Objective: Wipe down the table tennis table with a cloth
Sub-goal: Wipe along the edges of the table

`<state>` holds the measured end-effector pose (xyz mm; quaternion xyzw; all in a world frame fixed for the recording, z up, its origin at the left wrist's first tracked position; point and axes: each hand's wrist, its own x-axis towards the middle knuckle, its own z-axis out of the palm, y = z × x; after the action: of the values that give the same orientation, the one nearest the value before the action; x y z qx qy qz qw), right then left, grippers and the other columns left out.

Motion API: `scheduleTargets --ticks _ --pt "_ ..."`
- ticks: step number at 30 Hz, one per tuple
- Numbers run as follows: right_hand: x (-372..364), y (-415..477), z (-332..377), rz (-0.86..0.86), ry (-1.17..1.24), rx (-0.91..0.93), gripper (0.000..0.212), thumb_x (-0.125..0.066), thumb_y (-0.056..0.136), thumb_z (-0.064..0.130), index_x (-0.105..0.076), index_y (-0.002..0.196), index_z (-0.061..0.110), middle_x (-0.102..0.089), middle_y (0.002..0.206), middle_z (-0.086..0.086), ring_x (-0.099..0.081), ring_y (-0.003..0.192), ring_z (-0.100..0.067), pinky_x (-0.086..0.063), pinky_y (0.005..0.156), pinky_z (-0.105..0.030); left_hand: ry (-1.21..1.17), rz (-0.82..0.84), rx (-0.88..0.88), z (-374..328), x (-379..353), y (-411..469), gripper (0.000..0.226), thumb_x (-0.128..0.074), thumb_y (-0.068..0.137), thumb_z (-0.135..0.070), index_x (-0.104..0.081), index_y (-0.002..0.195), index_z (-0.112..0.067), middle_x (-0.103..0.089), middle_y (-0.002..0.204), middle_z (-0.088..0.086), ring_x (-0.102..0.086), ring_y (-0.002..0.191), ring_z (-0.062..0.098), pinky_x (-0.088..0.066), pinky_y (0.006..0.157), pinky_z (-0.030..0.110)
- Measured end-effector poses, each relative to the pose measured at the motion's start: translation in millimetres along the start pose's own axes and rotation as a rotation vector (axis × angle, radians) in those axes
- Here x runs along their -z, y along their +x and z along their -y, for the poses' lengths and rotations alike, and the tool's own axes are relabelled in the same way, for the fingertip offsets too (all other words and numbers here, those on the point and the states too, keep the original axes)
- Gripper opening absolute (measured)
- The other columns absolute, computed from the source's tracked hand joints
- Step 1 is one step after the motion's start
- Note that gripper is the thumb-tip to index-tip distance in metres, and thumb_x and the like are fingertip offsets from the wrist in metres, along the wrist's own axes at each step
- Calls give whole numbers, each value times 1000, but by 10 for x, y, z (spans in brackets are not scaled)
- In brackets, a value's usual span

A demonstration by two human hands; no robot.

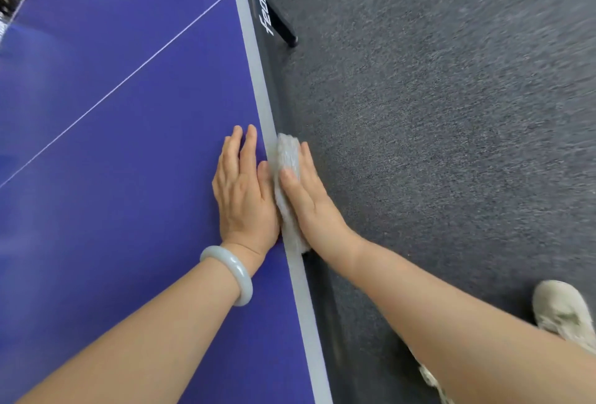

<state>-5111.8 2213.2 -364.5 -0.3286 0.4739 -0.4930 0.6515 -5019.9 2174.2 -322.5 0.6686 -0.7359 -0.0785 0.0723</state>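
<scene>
The blue table tennis table [129,145] fills the left half of the view. Its pale grey border stripe [258,81] runs from far to near along the right edge. A thin white line [129,81] crosses the blue top diagonally from the far right towards the near left.

The left hand [245,197] lies flat on the top just beside the border stripe. Its palm is down and its fingers are straight, close together and pointing away. A pale, smooth bracelet [232,271] sits on that wrist.

The right hand [309,200] is just over the edge, touching the left hand's side. It presses a pale grey cloth [287,152] against the rim of the table. The cloth is folded over the edge, covering part of the stripe and hanging down the side. The thumb [287,177] lies on top of the cloth and a straight finger runs along its outer side. The other fingers are hidden behind the hand, so how they lie cannot be told. The cloth pokes out beyond the fingertips at the far end and below the wrist at the near end.

The dark side panel under the rim carries white lettering [261,6] at the far end. A black leg [283,26] stands there on the grey carpet [451,113]. A light-coloured shoe [561,313] rests on the carpet at the near right.
</scene>
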Motion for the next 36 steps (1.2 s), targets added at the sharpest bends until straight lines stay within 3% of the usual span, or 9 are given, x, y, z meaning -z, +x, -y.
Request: scheduleTargets --ticks 5,7,10,14,17,21,26,30,36 --pt "-32 -1261 -469 96 49 -57 60 -32 100 53 3 149 46 10 156 39 11 144 15 2 125 -29 9 0 -21 31 -27 -2 57 -20 100 -33 -26 156 -22 -16 164 -5 -10 151 14 -7 118 30" --pt "-35 -1010 -388 58 2 -60 64 -31 100 52 4 152 38 9 160 30 10 145 13 2 125 -29 11 -3 -20 34 -19 4 57 -21 100 -32 -27 156 -21 -17 164 -4 -11 151 15 -9 119 33" --pt "-14 -77 -71 -43 -70 -10 62 -35 107 29 -5 157 11 -3 166 2 1 152 -6 -4 125 -35 14 1 -14 20 3 3 56 -23 100 -30 -27 156 -21 -17 164 -3 -13 151 16 -12 122 38" --pt "43 892 332 -83 1 -74 61 -35 107 38 -14 159 14 -18 165 -4 -13 152 -16 -13 124 -41 29 18 -14 -4 18 -5 56 -23 101 -29 -25 156 -22 -16 164 -4 -12 151 14 -14 122 38" --pt "-5 538 189 -69 -45 -64 64 -34 104 48 -13 159 24 -21 163 -2 -18 150 -14 -16 123 -39 19 25 1 -9 26 -1 56 -23 100 -29 -25 156 -22 -16 164 -2 -13 152 15 -14 122 42" --pt "-48 -470 -98 -13 -62 -139 78 -30 93 62 -3 159 30 -13 163 8 -11 140 11 -12 112 -18 8 21 -7 -11 26 -2 56 -22 101 -28 -28 156 -21 -18 164 -1 -14 151 17 -15 121 44" --pt "-201 -596 -107 -78 -242 -228 66 -29 103 50 0 158 27 -19 157 0 -28 143 -21 -27 113 -32 0 15 -14 23 6 -2 54 -23 102 -30 -27 156 -21 -17 164 -1 -14 151 18 -14 121 44" --pt "-248 -571 -69 -122 -312 -210 65 -28 103 48 -4 158 23 -24 154 -7 -38 137 -30 -35 111 -46 -3 -23 -10 30 -26 -2 48 -33 107 -22 -31 155 -20 -20 164 2 -15 151 21 -12 122 39" --pt "-250 -547 -106 -152 -319 -204 62 -28 104 48 -13 158 22 -32 149 -15 -44 128 -34 -33 93 -36 -61 -96 41 37 51 -173 42 -37 105 -16 -46 146 -13 -38 153 9 -33 142 24 -26 116 37"
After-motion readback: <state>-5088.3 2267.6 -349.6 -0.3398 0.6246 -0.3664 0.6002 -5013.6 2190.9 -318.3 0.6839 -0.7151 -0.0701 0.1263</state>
